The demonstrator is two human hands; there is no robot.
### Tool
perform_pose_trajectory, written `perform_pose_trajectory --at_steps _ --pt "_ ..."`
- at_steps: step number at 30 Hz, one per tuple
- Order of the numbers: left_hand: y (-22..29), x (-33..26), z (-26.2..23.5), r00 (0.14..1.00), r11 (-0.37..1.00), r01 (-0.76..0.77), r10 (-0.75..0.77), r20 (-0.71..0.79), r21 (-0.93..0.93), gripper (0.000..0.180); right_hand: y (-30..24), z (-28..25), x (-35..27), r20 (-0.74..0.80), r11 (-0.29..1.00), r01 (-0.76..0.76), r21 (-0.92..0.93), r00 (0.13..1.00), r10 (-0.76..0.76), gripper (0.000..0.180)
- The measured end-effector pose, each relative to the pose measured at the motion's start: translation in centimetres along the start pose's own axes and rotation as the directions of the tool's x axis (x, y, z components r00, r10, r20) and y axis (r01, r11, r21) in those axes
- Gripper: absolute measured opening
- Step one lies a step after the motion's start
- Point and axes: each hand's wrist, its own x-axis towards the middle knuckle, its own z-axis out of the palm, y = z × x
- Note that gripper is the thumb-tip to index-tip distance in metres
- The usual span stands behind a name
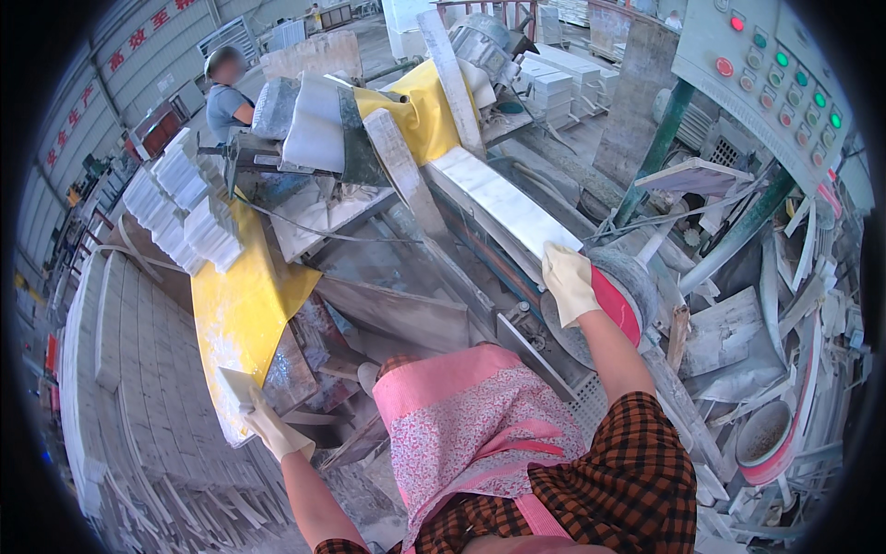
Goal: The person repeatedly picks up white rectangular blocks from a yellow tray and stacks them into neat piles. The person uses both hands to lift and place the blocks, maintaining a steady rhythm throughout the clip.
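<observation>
My left hand [275, 430], in a cream glove, grips a small pale stone tile [238, 387] by its edge, low over the end of a yellow sheet [226, 319]. My right hand [568, 283], gloved alike, is at the near end of a long white marble strip [503, 198], its fingers bent over that end. The strip lies lengthwise on a narrow machine bed, its far end by a second yellow sheet [434, 113]. Beside my right hand is a round part with a red rim [616, 309]. The undersides of both hands are hidden.
Stacks of white stone strips [185, 208] sit on the yellow sheet at left. A control panel [771, 78] with lit buttons hangs at upper right. Stone offcuts and a bucket [764, 434] crowd the right side. Another person [228, 102] stands at far left.
</observation>
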Motion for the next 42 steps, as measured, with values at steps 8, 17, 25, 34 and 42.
perform_pose_trajectory --at_steps 8,17,25,34,42 --pt "0.6 -0.3 0.1 1.000 0.999 0.009 -0.008 0.010 -0.042 0.060 -1.2 -1.7 -0.6 0.005 0.959 0.086 -0.268 0.996 -0.088 0.016" --pt "0.1 -0.2 0.1 1.000 0.998 0.003 -0.001 0.022 -0.067 0.062 -1.1 -2.2 -1.1 -0.031 0.965 0.095 -0.244 0.994 -0.106 0.014" --pt "-1.3 0.7 0.0 0.999 0.997 -0.035 0.037 0.037 -0.074 0.060 -1.2 -2.9 -1.7 -0.043 0.959 0.105 -0.262 0.992 -0.120 0.013" --pt "0.1 -0.4 0.1 0.998 0.996 -0.064 0.064 0.000 -0.056 0.060 -1.1 -3.5 -2.4 -0.046 0.969 0.106 -0.223 0.992 -0.119 0.015" --pt "0.4 -0.7 0.4 1.000 0.996 -0.022 0.021 -0.017 -0.089 0.058 -0.9 -3.7 -2.9 -0.046 0.976 0.090 -0.198 0.994 -0.101 0.015"
